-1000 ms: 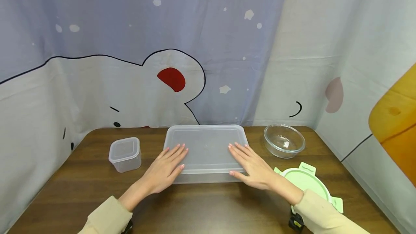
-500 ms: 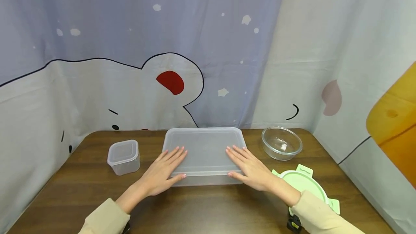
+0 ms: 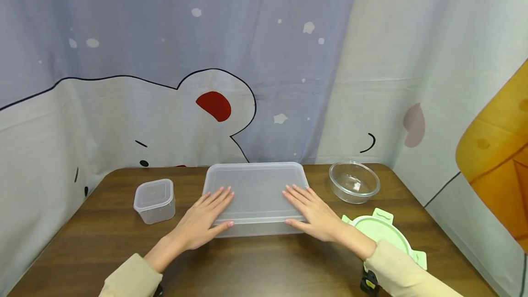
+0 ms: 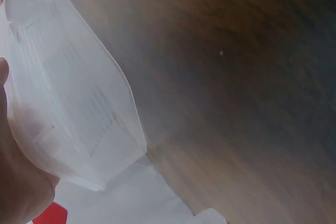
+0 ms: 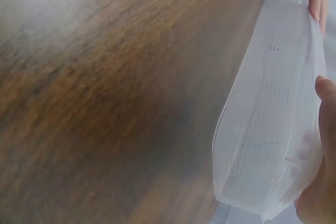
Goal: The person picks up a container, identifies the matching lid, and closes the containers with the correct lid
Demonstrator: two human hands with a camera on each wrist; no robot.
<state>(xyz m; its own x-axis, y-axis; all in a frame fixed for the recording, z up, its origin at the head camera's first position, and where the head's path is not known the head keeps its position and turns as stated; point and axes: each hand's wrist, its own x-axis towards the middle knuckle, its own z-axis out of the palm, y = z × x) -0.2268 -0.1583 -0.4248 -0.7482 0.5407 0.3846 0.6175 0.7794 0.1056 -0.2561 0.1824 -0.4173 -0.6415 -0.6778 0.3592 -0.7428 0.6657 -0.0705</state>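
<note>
A large rectangular translucent plastic container point(image 3: 257, 191) with its lid on sits mid-table, toward the back. On the left side of that lid rests my left hand point(image 3: 200, 223), fingers straight and thumb near the front edge. My right hand point(image 3: 317, 217) lies likewise on the lid's right side, fingers extended. From the left wrist, the container's ribbed side wall point(image 4: 79, 87) shows beside part of my left hand point(image 4: 23, 182). In the right wrist view the container point(image 5: 273, 103) stands on the table, with my right hand point(image 5: 320, 166) along its edge.
A small square lidded plastic container point(image 3: 154, 203) stands on the left. At the back right is a round glass bowl point(image 3: 354, 184). A light green round lid with tabs point(image 3: 381, 232) lies partly behind my right forearm. A printed curtain point(image 3: 264, 58) hangs behind the wooden table point(image 3: 264, 265).
The head view has shifted slightly, so everything sits a little lower and further left in it. Both hands keep their places on the container's lid.
</note>
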